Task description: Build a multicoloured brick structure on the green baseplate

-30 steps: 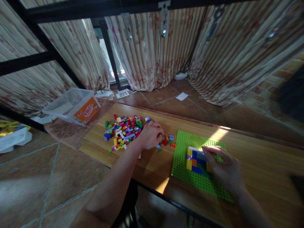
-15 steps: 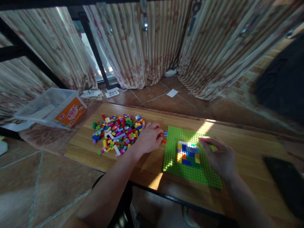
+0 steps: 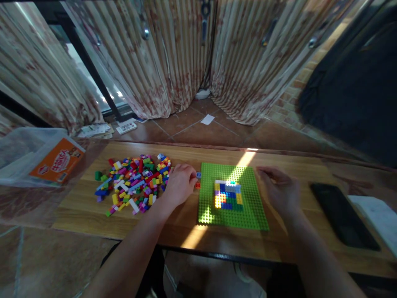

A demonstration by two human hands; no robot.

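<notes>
My left hand (image 3: 181, 182) rests on the table between the brick pile and the baseplate, its fingers curled down; whatever they hold, if anything, is hidden. Beside its fingertips lie a small blue brick (image 3: 199, 175) and an orange-red brick (image 3: 197, 186). A green studded baseplate (image 3: 251, 207) bears a low, multicoloured block of toy bricks (image 3: 228, 195), partly in bright sun. Just off the plate's right edge is my right hand (image 3: 281, 190), thumb and fingers drawn together. I cannot make out anything between them.
Left on the wooden table (image 3: 173, 234) spreads a pile of loose bricks (image 3: 133, 182). A clear plastic box (image 3: 18, 145) with an orange label stands beyond it. At the right lie a black phone-like slab (image 3: 344, 215) and a white object (image 3: 378, 219). Striped curtains (image 3: 173, 62) hang behind.
The view has swung right, bringing more of the dark slab and a white object into sight. My right hand has moved from over the plate's right side to just beyond its edge.
</notes>
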